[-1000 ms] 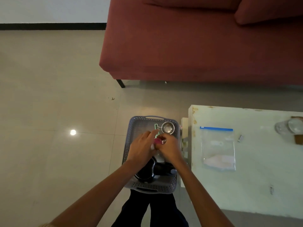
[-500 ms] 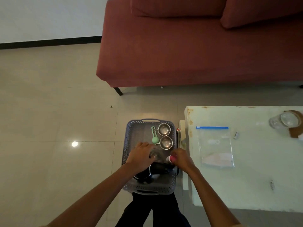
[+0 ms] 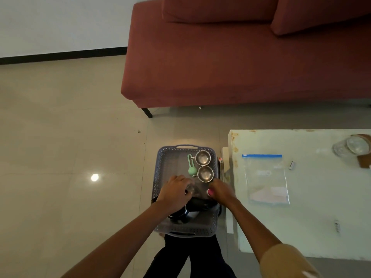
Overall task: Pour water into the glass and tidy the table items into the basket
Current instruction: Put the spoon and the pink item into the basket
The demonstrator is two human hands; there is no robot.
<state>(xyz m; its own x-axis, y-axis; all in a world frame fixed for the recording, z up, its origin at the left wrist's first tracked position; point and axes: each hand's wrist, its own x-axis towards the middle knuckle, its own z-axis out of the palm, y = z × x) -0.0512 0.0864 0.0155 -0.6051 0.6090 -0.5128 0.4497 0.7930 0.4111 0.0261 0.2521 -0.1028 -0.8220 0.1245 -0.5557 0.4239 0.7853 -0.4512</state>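
Since 1 second ago both hands have parted and sunk lower in the basket [image 3: 158, 177], uncovering 2 steel cups [image 3: 205, 173]. The right hand [image 3: 221, 191] fingers grasp a pink-capped item [image 3: 210, 192]. The left hand [image 3: 174, 194] fingers curl, their hold unclear. The glass [image 3: 341, 150] stands on the worktop [image 3: 321, 197].

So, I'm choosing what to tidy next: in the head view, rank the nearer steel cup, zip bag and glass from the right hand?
1. Nearer steel cup, in the basket beyond the right hand.
2. Zip bag, right of it on the table.
3. Glass, table's far right edge.
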